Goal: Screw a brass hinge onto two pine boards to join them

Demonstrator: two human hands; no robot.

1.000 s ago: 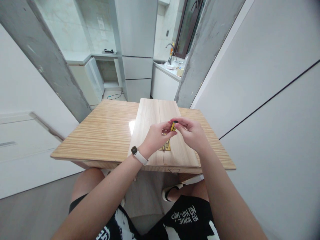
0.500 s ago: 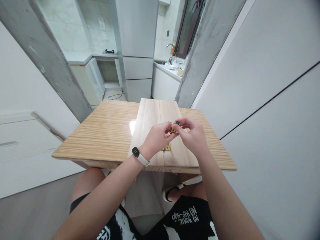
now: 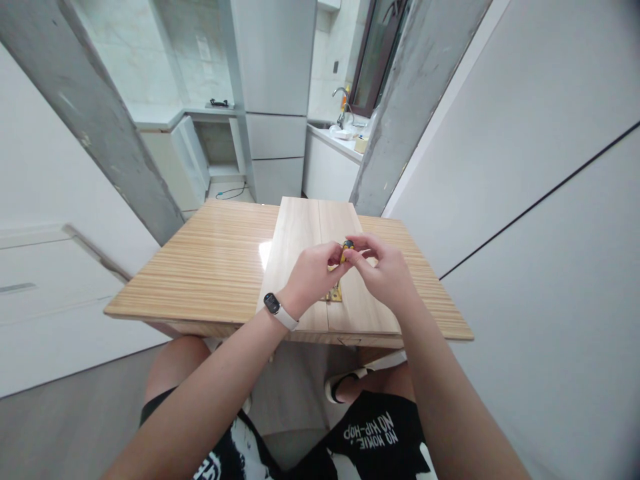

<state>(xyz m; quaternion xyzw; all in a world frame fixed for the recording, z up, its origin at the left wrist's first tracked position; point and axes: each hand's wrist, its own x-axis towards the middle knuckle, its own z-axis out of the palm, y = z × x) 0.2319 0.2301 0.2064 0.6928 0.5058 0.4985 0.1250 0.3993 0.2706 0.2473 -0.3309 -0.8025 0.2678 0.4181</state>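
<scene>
Between the fingertips of both hands is a small yellow-and-black object, too small to name its kind. My left hand pinches it from the left, with a pale-banded watch on that wrist. From the right, my right hand closes its thumb and fingers on the same object. Below the hands, a yellowish piece with dark spots lies on the pale wooden board, partly hidden by my left hand.
The board rests on a striped wooden table. A white wall panel rises close on the right. Beyond the table stand a grey fridge and a counter with a sink tap. My legs are under the table's near edge.
The yellow-and-black object has turned a little in my fingers and stands more upright. Both hands have shifted very slightly left.
</scene>
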